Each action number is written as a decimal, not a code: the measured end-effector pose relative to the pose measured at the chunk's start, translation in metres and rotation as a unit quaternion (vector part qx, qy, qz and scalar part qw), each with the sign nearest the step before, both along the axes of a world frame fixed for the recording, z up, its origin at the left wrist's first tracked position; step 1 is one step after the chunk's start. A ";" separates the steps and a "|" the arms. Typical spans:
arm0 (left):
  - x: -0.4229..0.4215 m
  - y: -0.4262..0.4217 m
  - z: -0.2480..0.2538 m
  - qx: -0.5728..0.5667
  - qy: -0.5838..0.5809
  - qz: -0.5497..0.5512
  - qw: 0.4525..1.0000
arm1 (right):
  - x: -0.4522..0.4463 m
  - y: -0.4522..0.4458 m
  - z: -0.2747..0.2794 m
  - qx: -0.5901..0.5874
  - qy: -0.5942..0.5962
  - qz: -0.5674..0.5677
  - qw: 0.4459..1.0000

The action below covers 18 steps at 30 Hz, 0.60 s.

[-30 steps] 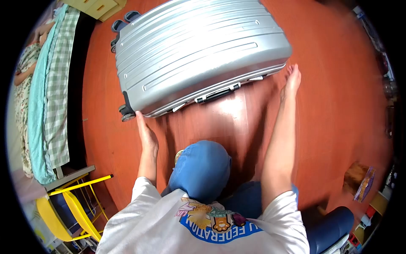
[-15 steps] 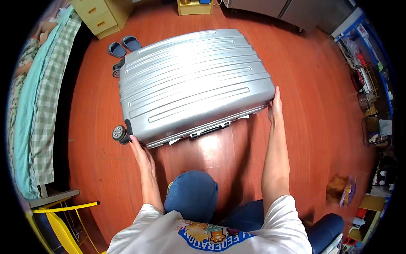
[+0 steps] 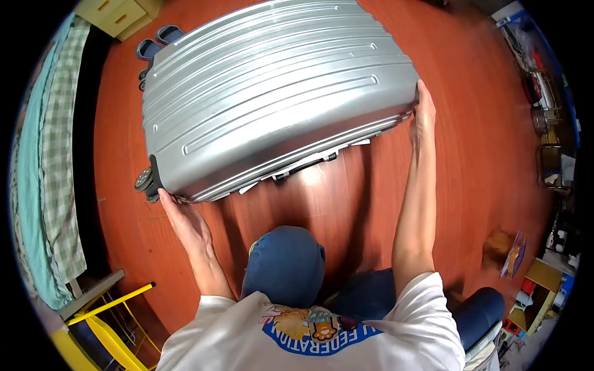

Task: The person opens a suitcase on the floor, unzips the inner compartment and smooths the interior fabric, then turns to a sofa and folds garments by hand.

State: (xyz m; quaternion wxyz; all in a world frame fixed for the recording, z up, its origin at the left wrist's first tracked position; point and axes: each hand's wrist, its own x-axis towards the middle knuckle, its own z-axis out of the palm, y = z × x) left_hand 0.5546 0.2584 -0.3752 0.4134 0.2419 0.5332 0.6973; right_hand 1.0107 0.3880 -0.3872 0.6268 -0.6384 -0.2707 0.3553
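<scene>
A large silver ribbed hard-shell suitcase fills the upper middle of the head view, lying on its broad side, and its near side looks raised off the floor. My left hand holds its near left corner beside a black-mounted wheel; some fingers are hidden beneath the shell. At the near right corner, my right hand grips the edge, thumb up along the side, the other fingers mostly out of sight. A black carry handle sits on the side facing me, between my hands.
Slippers lie beyond the suitcase at the left. A bed with a checked cover runs along the left, a yellow folding chair below it. Cluttered shelves line the right, and a bag lies on the reddish wooden floor.
The suitcase looks larger and closer, its near side higher and more tilted. Both hands have moved apart in view with it, still at the corners. The view has shifted downward.
</scene>
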 end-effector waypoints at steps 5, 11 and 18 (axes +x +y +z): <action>-0.004 -0.001 -0.011 -0.013 -0.035 0.012 0.999 | 0.001 -0.001 -0.018 0.006 0.031 0.008 0.999; -0.009 -0.013 -0.045 -0.034 -0.005 0.038 0.999 | -0.001 -0.008 -0.038 -0.012 0.014 0.004 1.000; -0.026 -0.020 -0.058 -0.034 -0.022 0.009 0.999 | 0.003 -0.011 -0.045 0.013 0.016 0.010 1.000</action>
